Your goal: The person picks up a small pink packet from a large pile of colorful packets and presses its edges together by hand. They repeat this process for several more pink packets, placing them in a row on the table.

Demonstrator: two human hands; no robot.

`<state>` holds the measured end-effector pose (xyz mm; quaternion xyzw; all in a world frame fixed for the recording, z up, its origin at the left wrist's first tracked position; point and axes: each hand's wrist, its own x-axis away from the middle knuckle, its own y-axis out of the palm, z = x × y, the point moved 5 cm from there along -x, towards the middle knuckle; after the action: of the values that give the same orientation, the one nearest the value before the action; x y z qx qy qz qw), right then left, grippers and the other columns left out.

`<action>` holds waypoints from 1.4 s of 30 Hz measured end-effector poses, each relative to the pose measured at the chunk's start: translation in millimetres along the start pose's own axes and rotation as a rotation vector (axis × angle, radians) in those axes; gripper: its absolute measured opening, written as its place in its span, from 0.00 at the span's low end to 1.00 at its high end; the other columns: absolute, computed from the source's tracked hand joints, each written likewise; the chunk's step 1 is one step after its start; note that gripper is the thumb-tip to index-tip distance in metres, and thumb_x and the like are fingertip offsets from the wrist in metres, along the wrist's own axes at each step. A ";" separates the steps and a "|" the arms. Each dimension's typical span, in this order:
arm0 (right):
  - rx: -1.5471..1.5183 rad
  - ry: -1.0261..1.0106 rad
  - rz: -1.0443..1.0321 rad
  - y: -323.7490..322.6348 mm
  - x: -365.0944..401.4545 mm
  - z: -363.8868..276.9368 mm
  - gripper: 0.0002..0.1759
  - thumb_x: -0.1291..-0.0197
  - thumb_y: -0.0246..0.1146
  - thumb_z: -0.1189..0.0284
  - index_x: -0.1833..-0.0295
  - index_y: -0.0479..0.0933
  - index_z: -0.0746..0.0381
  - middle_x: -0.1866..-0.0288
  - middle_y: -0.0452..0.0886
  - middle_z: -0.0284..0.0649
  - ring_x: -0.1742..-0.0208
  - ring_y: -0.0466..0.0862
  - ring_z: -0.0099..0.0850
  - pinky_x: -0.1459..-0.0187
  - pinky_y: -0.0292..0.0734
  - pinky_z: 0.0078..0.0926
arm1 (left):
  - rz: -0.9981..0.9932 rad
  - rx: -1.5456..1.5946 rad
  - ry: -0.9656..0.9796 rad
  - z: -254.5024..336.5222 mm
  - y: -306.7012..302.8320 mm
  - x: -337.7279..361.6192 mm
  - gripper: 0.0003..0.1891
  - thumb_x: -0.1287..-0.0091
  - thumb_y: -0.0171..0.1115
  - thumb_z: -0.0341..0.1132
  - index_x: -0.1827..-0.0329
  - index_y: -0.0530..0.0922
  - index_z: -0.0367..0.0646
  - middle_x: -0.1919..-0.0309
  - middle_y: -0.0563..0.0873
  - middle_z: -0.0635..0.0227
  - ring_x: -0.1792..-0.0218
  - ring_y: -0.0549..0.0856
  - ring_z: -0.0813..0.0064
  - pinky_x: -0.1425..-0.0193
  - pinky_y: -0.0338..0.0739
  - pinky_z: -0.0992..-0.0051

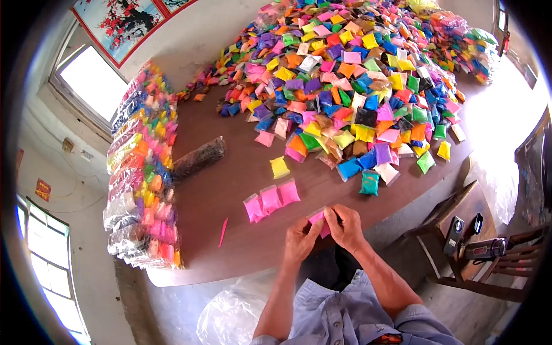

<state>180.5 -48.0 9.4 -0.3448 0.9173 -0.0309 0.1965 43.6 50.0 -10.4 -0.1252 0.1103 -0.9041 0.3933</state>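
Observation:
Both of my hands meet over the table's near edge. My left hand (pixel 302 237) and my right hand (pixel 344 227) pinch a small pink packet (pixel 323 223) between them, its middle showing between the fingers. Just beyond, to the left, several pink packets (pixel 271 199) lie side by side. A yellow packet (pixel 279 167) rests behind them, and a thin pink strip (pixel 223 232) lies further left. To the right, a teal packet (pixel 370 183) sits at the near side of a large heap of colourful packets (pixel 351 86).
Stacked clear bags of packets (pixel 144 172) line the table's left end, with a dark long bag (pixel 199 157) beside them. Right of the brown table (pixel 201 253) stands a wooden stool (pixel 460 213) holding a flask (pixel 485 248) and small dark objects. Clear plastic (pixel 236 316) lies below.

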 end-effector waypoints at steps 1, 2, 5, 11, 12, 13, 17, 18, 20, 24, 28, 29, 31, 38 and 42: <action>-0.004 -0.006 0.011 -0.4 0.6 -0.6 0.12 0.25 0.64 0.69 0.62 0.81 0.66 0.71 0.79 0.52 0.73 0.80 0.46 0.69 0.74 0.38 | 0.017 -0.026 0.050 1.1 0.7 -0.4 0.10 0.23 0.69 0.38 0.60 0.86 0.40 0.70 0.80 0.85 0.68 0.73 0.89 0.65 0.67 0.80; -0.007 -0.012 0.023 -1.3 0.9 -1.6 0.12 0.26 0.65 0.69 0.63 0.81 0.66 0.71 0.79 0.52 0.73 0.80 0.47 0.69 0.74 0.38 | 0.018 -0.022 0.055 1.4 3.0 0.1 0.10 0.23 0.69 0.38 0.60 0.86 0.40 0.70 0.80 0.85 0.68 0.73 0.89 0.65 0.67 0.80; -0.052 0.073 -0.056 -1.1 -0.2 -7.8 0.13 0.26 0.65 0.68 0.64 0.82 0.65 0.70 0.80 0.52 0.72 0.81 0.48 0.70 0.74 0.38 | 0.056 0.344 0.083 0.0 4.3 1.4 0.11 0.23 0.71 0.37 0.52 0.88 0.35 0.65 0.86 0.78 0.64 0.81 0.86 0.61 0.76 0.78; 0.059 0.034 -0.101 -0.2 2.5 3.4 0.14 0.25 0.66 0.66 0.62 0.84 0.65 0.71 0.82 0.51 0.73 0.82 0.45 0.70 0.75 0.38 | 0.061 0.305 0.046 12.3 2.5 1.0 0.13 0.23 0.70 0.36 0.48 0.88 0.34 0.63 0.88 0.77 0.62 0.82 0.84 0.59 0.78 0.76; 0.075 0.067 -0.082 -1.4 3.5 7.6 0.15 0.24 0.65 0.66 0.62 0.84 0.65 0.71 0.82 0.51 0.73 0.82 0.45 0.69 0.75 0.38 | 0.065 0.245 0.093 16.9 5.3 1.9 0.13 0.23 0.70 0.37 0.48 0.87 0.34 0.64 0.88 0.75 0.63 0.82 0.83 0.59 0.79 0.75; 0.082 0.054 -0.090 -0.5 4.3 7.8 0.15 0.24 0.65 0.66 0.62 0.84 0.65 0.71 0.82 0.51 0.73 0.82 0.45 0.69 0.75 0.38 | 0.070 0.183 0.139 20.4 7.2 2.0 0.13 0.22 0.69 0.37 0.48 0.87 0.34 0.65 0.88 0.74 0.64 0.82 0.81 0.59 0.79 0.73; 0.042 0.035 -0.001 0.9 5.0 5.4 0.16 0.24 0.65 0.66 0.62 0.84 0.67 0.74 0.80 0.48 0.75 0.80 0.37 0.70 0.73 0.36 | 0.075 0.016 0.186 12.8 5.2 1.3 0.13 0.23 0.69 0.39 0.53 0.86 0.34 0.71 0.86 0.65 0.67 0.80 0.79 0.63 0.77 0.69; 0.038 0.058 -0.011 2.2 5.2 7.6 0.16 0.23 0.65 0.66 0.62 0.84 0.67 0.74 0.79 0.47 0.75 0.78 0.33 0.70 0.73 0.34 | 0.099 -0.023 0.198 7.6 4.8 0.2 0.14 0.23 0.69 0.40 0.56 0.85 0.34 0.73 0.83 0.62 0.69 0.79 0.78 0.65 0.76 0.67; 0.026 0.062 -0.038 2.2 4.3 6.2 0.16 0.23 0.65 0.66 0.62 0.83 0.67 0.75 0.78 0.46 0.75 0.77 0.31 0.70 0.72 0.33 | 0.130 -0.054 0.212 1.3 4.9 -1.1 0.15 0.23 0.69 0.41 0.58 0.84 0.34 0.74 0.80 0.58 0.71 0.77 0.77 0.67 0.74 0.66; 0.019 0.046 -0.069 3.6 2.6 4.4 0.17 0.22 0.64 0.66 0.63 0.83 0.67 0.76 0.77 0.43 0.74 0.75 0.26 0.70 0.72 0.32 | 0.105 0.029 0.178 -4.5 6.4 -3.6 0.17 0.23 0.68 0.43 0.55 0.84 0.34 0.72 0.83 0.59 0.69 0.80 0.76 0.64 0.76 0.65; 0.023 0.060 -0.021 4.5 4.4 17.2 0.17 0.22 0.63 0.65 0.62 0.83 0.67 0.76 0.79 0.41 0.73 0.77 0.25 0.69 0.73 0.31 | 0.075 -0.009 0.302 36.9 3.2 7.4 0.14 0.24 0.70 0.42 0.56 0.86 0.36 0.72 0.84 0.53 0.73 0.81 0.69 0.65 0.77 0.65; 0.034 0.048 0.001 4.7 4.2 14.3 0.17 0.22 0.63 0.65 0.61 0.83 0.67 0.76 0.80 0.41 0.73 0.78 0.25 0.69 0.74 0.30 | 0.077 0.000 0.304 34.3 3.0 6.1 0.14 0.24 0.70 0.42 0.56 0.86 0.36 0.72 0.84 0.53 0.73 0.81 0.69 0.65 0.77 0.65; 0.054 0.032 0.021 3.4 3.4 8.0 0.17 0.22 0.63 0.65 0.61 0.84 0.68 0.75 0.81 0.41 0.72 0.79 0.24 0.68 0.75 0.29 | 0.072 -0.054 0.251 24.0 3.8 3.1 0.14 0.24 0.69 0.43 0.53 0.88 0.38 0.69 0.87 0.52 0.71 0.86 0.60 0.62 0.80 0.64; 0.073 0.083 -0.059 5.2 3.8 8.6 0.18 0.20 0.62 0.64 0.61 0.83 0.68 0.74 0.82 0.34 0.69 0.78 0.19 0.68 0.74 0.27 | 0.082 -0.017 0.295 19.9 -0.3 1.5 0.15 0.24 0.69 0.44 0.53 0.89 0.40 0.67 0.89 0.52 0.69 0.87 0.53 0.61 0.80 0.61; 0.090 0.058 -0.008 4.8 4.2 7.6 0.18 0.20 0.62 0.65 0.61 0.83 0.68 0.75 0.79 0.33 0.69 0.76 0.19 0.68 0.73 0.26 | 0.046 0.024 0.233 29.3 -2.9 4.4 0.14 0.24 0.68 0.43 0.53 0.89 0.40 0.66 0.89 0.52 0.68 0.88 0.55 0.61 0.81 0.62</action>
<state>177.6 -46.5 0.1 -0.3384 0.9188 -0.0831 0.1852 47.9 45.7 18.8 -0.0120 0.1472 -0.9046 0.3998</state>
